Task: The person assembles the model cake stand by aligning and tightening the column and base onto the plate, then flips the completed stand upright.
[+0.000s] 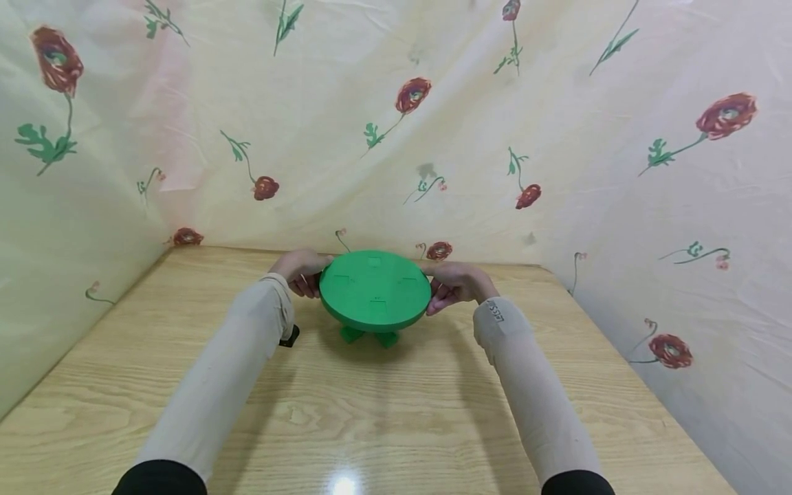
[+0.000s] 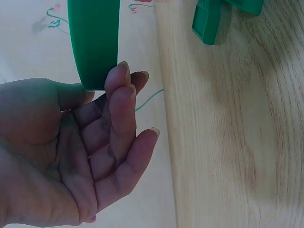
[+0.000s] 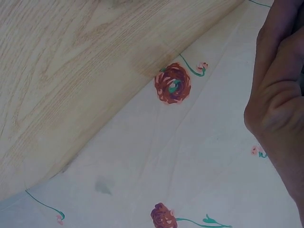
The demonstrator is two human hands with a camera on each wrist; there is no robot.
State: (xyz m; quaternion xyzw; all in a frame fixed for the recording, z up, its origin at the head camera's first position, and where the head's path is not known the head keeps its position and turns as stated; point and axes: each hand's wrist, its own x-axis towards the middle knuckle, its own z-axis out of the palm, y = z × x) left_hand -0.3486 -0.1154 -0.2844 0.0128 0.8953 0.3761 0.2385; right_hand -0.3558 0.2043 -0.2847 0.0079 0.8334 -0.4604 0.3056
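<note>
A round green tabletop (image 1: 375,289) with several faint rectangular marks is between my hands, tilted towards me over the far part of the table. Two green leg ends (image 1: 387,339) show below its front rim; the rest of the underside is hidden. My left hand (image 1: 304,271) grips the left rim. The left wrist view shows the tabletop's edge (image 2: 96,42) between thumb and fingers, with green leg pieces (image 2: 206,21) apart from that edge. On the opposite rim, my right hand (image 1: 456,284) holds on with bent fingers. Only part of the right hand (image 3: 280,90) appears in its wrist view.
The wooden table (image 1: 346,412) ends at a flower-printed cloth (image 1: 334,137) hanging behind it, which also runs along both sides. A small black object (image 1: 289,337) sits at my left cuff.
</note>
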